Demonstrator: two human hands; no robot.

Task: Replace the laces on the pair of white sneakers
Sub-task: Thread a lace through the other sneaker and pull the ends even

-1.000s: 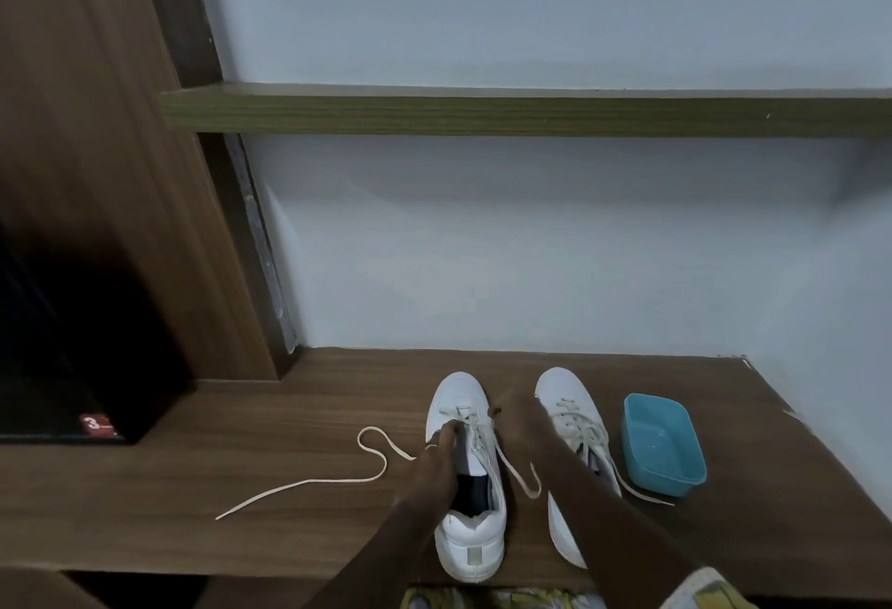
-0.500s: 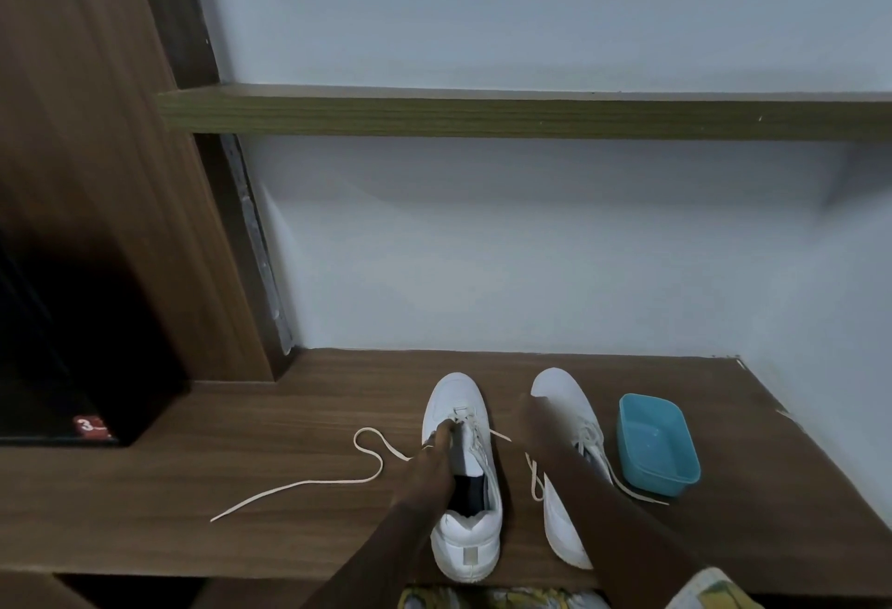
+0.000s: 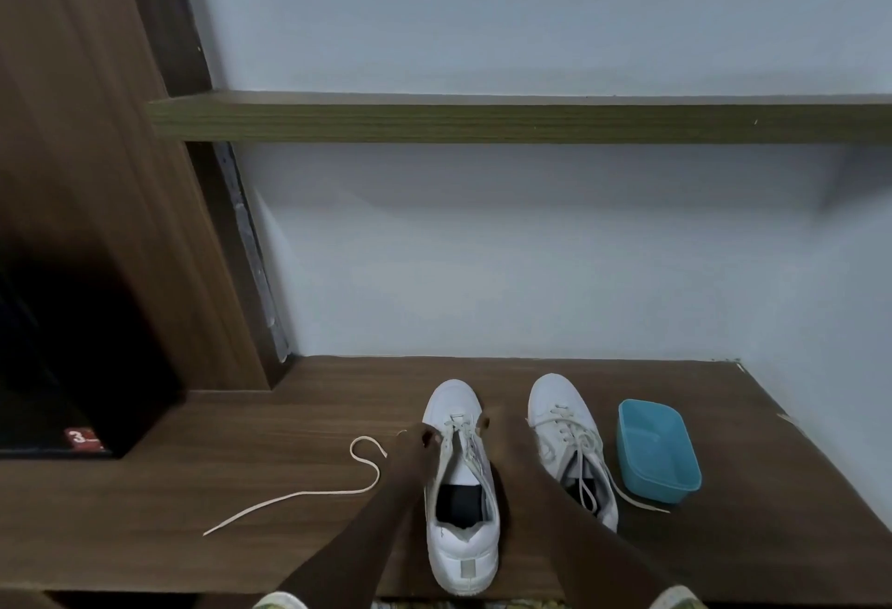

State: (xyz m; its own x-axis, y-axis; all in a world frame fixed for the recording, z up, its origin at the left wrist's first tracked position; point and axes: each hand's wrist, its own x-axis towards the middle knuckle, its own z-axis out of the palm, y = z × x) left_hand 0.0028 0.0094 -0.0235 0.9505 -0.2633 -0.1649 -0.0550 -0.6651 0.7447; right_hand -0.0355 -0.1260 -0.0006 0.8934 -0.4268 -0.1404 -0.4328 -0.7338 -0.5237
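Two white sneakers stand toes-to-wall on the wooden bench. The left sneaker (image 3: 458, 550) is partly laced. My left hand (image 3: 410, 459) grips its left side by the eyelets. On the other side, my right hand (image 3: 507, 449) has its fingertips on the cream lace (image 3: 461, 432) at the eyelet row, pinching it. A long loose stretch of lace (image 3: 299, 495) trails left across the bench from behind my left hand. The right sneaker (image 3: 560, 410) is fully laced, and its lace ends hang loose.
A blue plastic tub (image 3: 675, 478) sits just right of the right sneaker, touching its lace end. The white wall stands close behind the toes and a wooden shelf (image 3: 482, 121) hangs above. A dark cabinet (image 3: 72, 270) closes off the left side.
My right hand had pulled back from the left sneaker with a lace end; now it is at the eyelets again. My left hand has stayed on the sneaker.
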